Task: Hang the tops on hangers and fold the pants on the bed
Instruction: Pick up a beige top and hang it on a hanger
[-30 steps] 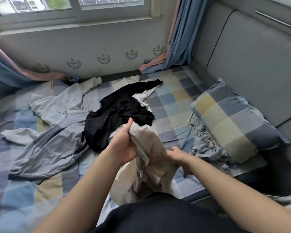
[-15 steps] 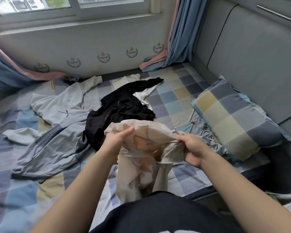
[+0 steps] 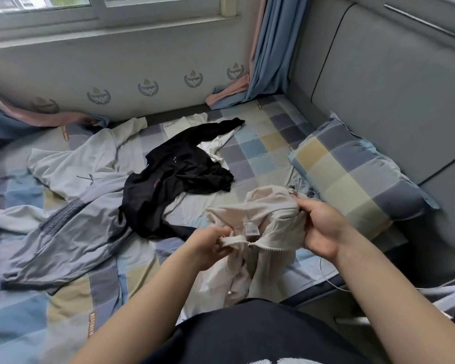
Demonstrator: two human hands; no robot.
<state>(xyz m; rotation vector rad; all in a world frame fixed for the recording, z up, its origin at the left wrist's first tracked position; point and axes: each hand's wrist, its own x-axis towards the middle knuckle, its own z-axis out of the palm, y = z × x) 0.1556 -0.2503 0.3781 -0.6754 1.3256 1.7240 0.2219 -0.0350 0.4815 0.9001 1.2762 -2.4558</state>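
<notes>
I hold a beige garment [image 3: 268,214] up over the near edge of the bed [image 3: 252,151]. A small label and a zipper edge show at its top. My left hand [image 3: 208,245] pinches the zipper edge at the left. My right hand [image 3: 321,227] grips the bunched fabric at the right. The rest of the garment hangs down toward my lap. A black top [image 3: 174,179] lies crumpled mid-bed. A grey garment [image 3: 71,232] and a pale grey top with a dark script print [image 3: 74,166] lie spread at the left. A white garment [image 3: 213,143] peeks out behind the black top.
A checked pillow [image 3: 352,174] leans against the grey padded headboard [image 3: 392,88] at the right. The window wall and blue-pink curtains [image 3: 263,48] close off the far side. A thin white cable [image 3: 331,282] runs by the bed's near right edge.
Both hands have shifted along the beige garment and spread apart, turning its label and zipper edge toward me. The view has drifted a little left.
</notes>
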